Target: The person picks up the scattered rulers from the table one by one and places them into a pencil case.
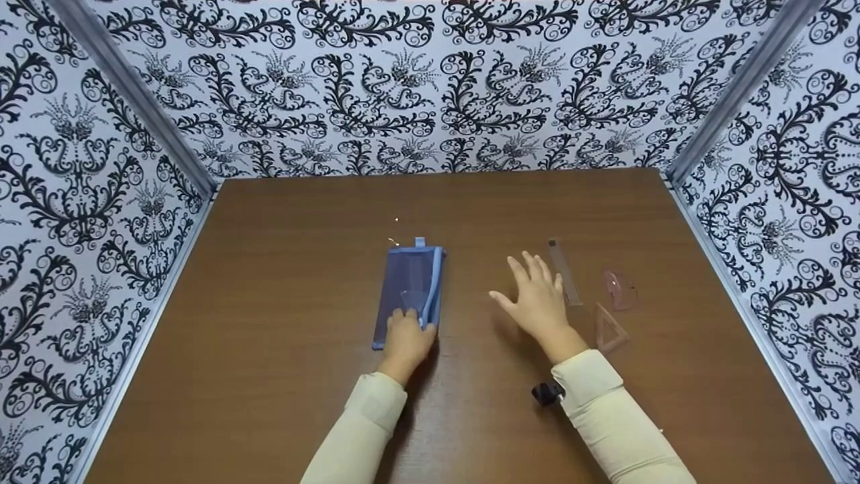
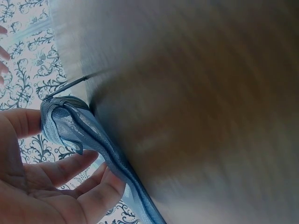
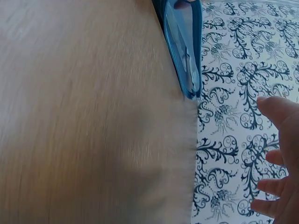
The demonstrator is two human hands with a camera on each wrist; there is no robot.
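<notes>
A blue zippered mesh pouch point(image 1: 408, 279) lies on the table left of the right hand, its zipper side gaping in the right wrist view. The left hand point(image 1: 407, 341) grips the pouch's near end, fingers on top and thumb at the right side; in the left wrist view the fingers and thumb hold the bunched blue mesh point(image 2: 77, 123). A small clear piece point(image 1: 412, 299) shows at the pouch near the fingertips. The right hand point(image 1: 537, 299) hovers with fingers spread and holds nothing, between the pouch and a clear ruler point(image 1: 566, 275).
Right of the ruler lie a pinkish protractor point(image 1: 619, 290) and a set square point(image 1: 602, 329) on the brown table point(image 1: 282, 282). Patterned walls point(image 1: 403, 87) stand along the back and both sides.
</notes>
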